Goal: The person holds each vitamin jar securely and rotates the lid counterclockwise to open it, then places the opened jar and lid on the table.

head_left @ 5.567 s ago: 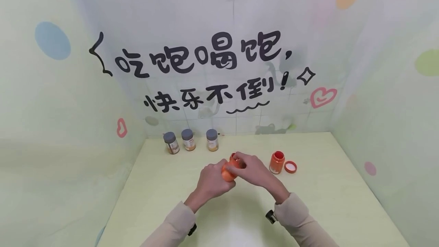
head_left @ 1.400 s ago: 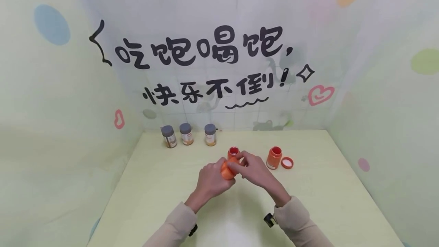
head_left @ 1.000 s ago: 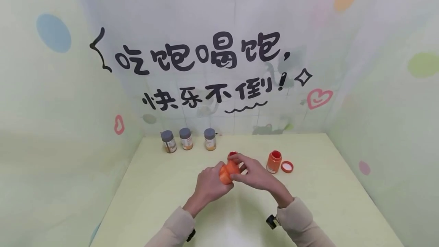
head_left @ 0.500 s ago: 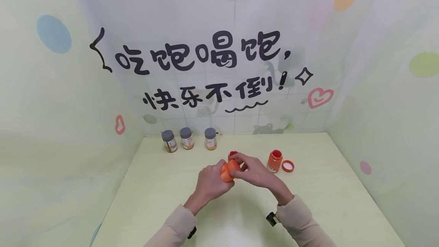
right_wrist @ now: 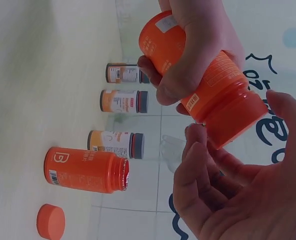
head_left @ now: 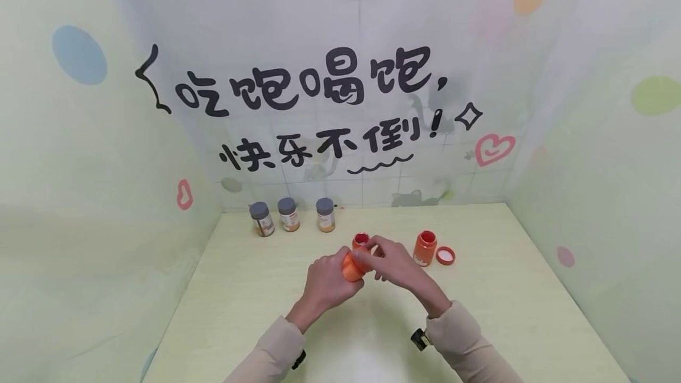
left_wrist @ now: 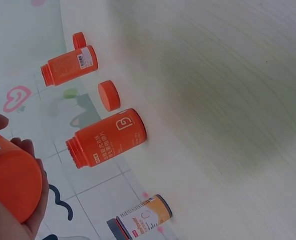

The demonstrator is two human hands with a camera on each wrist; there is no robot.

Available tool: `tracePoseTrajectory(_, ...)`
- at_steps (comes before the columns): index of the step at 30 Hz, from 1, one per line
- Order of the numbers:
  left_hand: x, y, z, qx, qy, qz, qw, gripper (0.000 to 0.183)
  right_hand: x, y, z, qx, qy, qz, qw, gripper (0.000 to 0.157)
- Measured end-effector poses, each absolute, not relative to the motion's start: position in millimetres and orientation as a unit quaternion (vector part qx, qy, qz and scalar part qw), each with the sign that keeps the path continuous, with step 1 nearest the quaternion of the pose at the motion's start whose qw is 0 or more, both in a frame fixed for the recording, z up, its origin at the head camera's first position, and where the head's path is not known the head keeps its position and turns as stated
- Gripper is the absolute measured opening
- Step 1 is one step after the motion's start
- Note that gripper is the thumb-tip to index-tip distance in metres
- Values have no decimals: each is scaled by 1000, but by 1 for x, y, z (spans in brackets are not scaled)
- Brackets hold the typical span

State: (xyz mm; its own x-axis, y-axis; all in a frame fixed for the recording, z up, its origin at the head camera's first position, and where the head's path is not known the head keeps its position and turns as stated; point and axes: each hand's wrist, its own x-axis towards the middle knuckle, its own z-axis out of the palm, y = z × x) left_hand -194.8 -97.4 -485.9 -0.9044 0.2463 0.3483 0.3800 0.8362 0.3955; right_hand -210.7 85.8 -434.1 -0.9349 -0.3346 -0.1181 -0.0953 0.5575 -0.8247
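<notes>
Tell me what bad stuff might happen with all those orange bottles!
The left hand holds an orange bottle tilted, with the right hand at its cap; if that pops off, anything inside might spill. The uncapped bottle close by could get bumped over. The loose cap beside it might roll off the table.
</notes>
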Motion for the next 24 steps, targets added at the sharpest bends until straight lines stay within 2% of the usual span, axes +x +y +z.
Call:
tracePoseTrajectory(6,-195,-96,-484,-168,-949,-226,144,36,-212,86,-434,-115,878,-443,139,53)
tracePoseTrajectory(13,-196,-96,-483,-168,-947,-236,136,34,-216,92,-429,-188,860,-449,155,40)
tracePoseTrajectory(24,-199,-98,-483,-172,-943,-254,127,34,-219,98,-422,-290,848,-424,126,41)
